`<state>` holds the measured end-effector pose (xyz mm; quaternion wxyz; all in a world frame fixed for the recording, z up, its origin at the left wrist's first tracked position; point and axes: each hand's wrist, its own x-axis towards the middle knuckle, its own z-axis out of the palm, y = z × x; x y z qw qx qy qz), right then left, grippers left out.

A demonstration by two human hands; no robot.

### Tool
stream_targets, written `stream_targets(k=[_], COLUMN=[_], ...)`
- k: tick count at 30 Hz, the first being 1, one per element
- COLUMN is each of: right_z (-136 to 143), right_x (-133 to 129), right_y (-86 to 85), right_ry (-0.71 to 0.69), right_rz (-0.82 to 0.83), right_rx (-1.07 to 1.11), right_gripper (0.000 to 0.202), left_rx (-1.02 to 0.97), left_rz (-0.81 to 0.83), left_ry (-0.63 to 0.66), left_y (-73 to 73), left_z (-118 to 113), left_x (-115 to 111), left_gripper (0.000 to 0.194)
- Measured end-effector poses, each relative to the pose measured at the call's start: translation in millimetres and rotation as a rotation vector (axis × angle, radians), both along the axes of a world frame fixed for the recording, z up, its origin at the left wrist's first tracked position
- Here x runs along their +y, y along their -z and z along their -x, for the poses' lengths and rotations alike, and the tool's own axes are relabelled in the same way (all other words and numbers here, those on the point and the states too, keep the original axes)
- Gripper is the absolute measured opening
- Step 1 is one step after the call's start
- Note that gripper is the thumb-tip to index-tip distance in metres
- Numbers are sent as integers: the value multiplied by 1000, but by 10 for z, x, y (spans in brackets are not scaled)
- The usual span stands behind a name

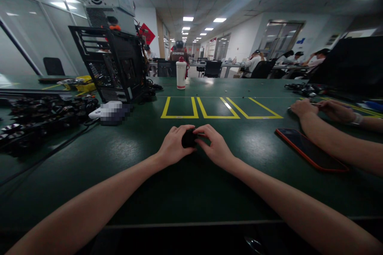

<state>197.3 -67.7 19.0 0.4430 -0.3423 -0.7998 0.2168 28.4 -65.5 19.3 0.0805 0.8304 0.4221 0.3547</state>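
Observation:
A small black round object (188, 138) is between my two hands, low over the green table (143, 199), in front of the yellow tape outlines (179, 117). My left hand (176, 143) is closed round its left side, with the thumb below and the fingers over the top. From the right, my right hand (214, 145) touches it with bent fingertips and thumb. What kind of object it is cannot be made out.
An open black computer case (116, 63) stands back left, near dark parts (44, 119) and a white device (110, 110). A white bottle (181, 75) stands behind the tape. At right are an orange-edged phone (311, 149) and another person's hands (308, 110).

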Motion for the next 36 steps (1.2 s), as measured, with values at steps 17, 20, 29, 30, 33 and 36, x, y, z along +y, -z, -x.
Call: stream_targets(k=[17, 20, 29, 30, 33, 36], right_z=[-21, -4, -19, -26, -45, -57], right_x=[70, 70, 141, 146, 165, 175], right_y=[90, 61, 42, 47, 75, 95], right_ry=[-76, -72, -101, -105, -120, -158], right_rz=[209, 290, 479, 504, 561, 563], right_rx=[79, 141, 249, 245, 230, 254], right_gripper=[38, 27, 34, 34, 33, 33], left_rx=[-7, 0, -7, -5, 1, 8], left_rz=[-4, -2, 12, 13, 18, 17], left_ry=[8, 11, 26, 26, 18, 14], left_y=[-4, -3, -36, -35, -26, -17], left_z=[12, 17, 19, 21, 29, 31], left_x=[5, 3, -24, -22, -13, -6], left_gripper=[57, 57, 57, 57, 58, 58])
